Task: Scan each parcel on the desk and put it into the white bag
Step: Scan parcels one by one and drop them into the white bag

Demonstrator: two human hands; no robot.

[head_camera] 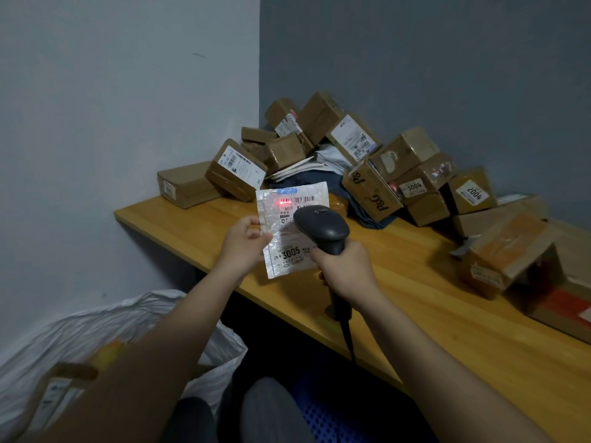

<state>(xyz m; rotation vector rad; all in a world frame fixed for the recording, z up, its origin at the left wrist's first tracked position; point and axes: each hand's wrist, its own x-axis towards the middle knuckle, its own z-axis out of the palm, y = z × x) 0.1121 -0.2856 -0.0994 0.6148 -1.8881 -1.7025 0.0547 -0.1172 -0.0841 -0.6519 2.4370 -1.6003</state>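
The flat silver parcel reads "28-6 3005" on its label, one brown box is printed "P&G", and two other boxes carry stickers reading "3004" and "2004".

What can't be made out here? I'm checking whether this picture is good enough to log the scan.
Head view only:
- Envelope label: small print blurred; scanner covers its right side.
- White bag: contents mostly hidden by the left forearm and cut by the bottom edge.
- Right hand: trigger finger hidden behind the handle.
- Box pile: rear boxes overlapped; most labels too small.
- Opened box: cut by the right edge.
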